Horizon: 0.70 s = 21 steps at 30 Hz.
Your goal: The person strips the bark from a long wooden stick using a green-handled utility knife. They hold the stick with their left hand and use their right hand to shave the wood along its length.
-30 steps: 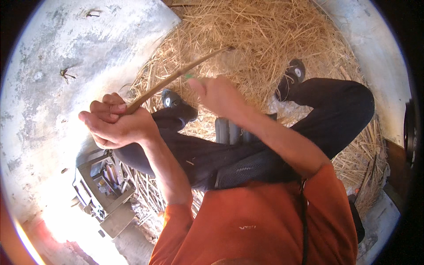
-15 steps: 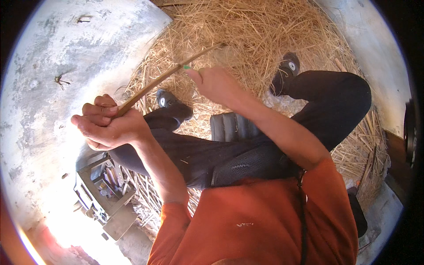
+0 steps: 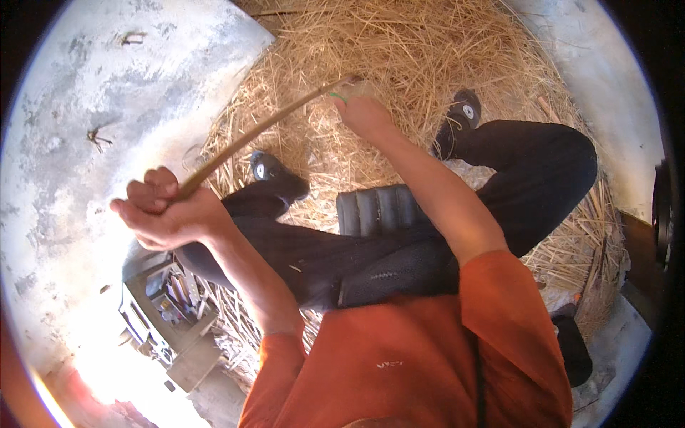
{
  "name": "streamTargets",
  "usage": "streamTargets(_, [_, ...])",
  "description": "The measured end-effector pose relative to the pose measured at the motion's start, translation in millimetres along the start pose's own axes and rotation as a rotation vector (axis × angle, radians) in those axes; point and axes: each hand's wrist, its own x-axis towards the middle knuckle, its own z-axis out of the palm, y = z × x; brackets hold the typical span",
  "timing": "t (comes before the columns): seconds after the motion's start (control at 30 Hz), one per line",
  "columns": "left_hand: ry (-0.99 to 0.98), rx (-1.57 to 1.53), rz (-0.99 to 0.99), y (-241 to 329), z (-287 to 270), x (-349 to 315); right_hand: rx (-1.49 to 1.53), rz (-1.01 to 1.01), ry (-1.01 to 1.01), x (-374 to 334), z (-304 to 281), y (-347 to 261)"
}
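Stick [image 3: 264, 125] clamped in left hand [image 3: 171, 216] — green sliver [image 3: 335, 95] at right hand [image 3: 366, 119], grip hidden, unclear

Straw [image 3: 414, 50] and worn plaster [image 3: 57, 78] suggest a rustic workplace.

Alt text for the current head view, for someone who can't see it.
A person's left hand grips a long stick; the right hand, a small green item showing at it, is near the stick's far end. Loose straw lies beyond.
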Motion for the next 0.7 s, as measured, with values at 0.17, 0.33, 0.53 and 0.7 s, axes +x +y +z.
streamTargets(0.17, [0.045, 0.004, 0.034, 1.3, -9.4, 5.9, 0.078, -0.054, -0.246, -17.0, -42.6, -60.0])
streamTargets(0.33, [0.023, -0.035, 0.028, -6.0, -3.0, 3.8, -0.109, 0.24, -0.147, -0.8, -6.5, 68.1])
streamTargets(0.53, [-0.015, -0.072, -0.033, -0.8, 7.2, -3.9, -0.083, 0.139, -0.165, 1.7, -18.6, 84.1])
streamTargets(0.7, [-0.1, -0.127, -0.038, -6.3, 1.8, -1.0, 0.438, 0.055, 0.095, -13.8, -74.8, -51.2])
